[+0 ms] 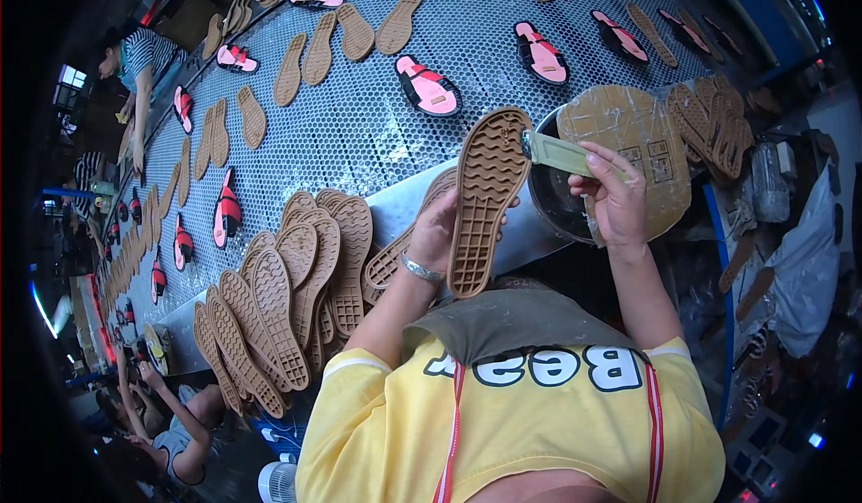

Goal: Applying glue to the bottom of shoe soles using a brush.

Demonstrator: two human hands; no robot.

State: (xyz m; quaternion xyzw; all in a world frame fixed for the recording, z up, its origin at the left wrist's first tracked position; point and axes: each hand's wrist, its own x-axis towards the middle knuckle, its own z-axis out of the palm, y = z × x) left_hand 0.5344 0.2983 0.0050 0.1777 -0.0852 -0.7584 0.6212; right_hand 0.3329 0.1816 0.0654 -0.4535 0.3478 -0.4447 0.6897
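A brown shoe sole (485, 202) stands tilted up in front of me, its wavy and gridded tread side in view. My left hand (437, 232) is closed round its lower edge, the fingertips showing on the far side. Pinched in my right hand (612, 193) is a brush with a flat pale green handle (566, 154). The brush's dark tip is at the sole's upper right edge; whether it touches the far face is hidden. Under the brush stands a round metal pot (549, 199), partly covered by a taped cardboard sheet (642, 135).
A perforated conveyor belt (359, 135) carries brown soles and pink sandal uppers (429, 85). Soles are stacked (292, 278) by my left arm, with more (714, 126) beyond the cardboard. Other people (148, 58) are along the left side. A clear plastic bag (799, 260) hangs at right.
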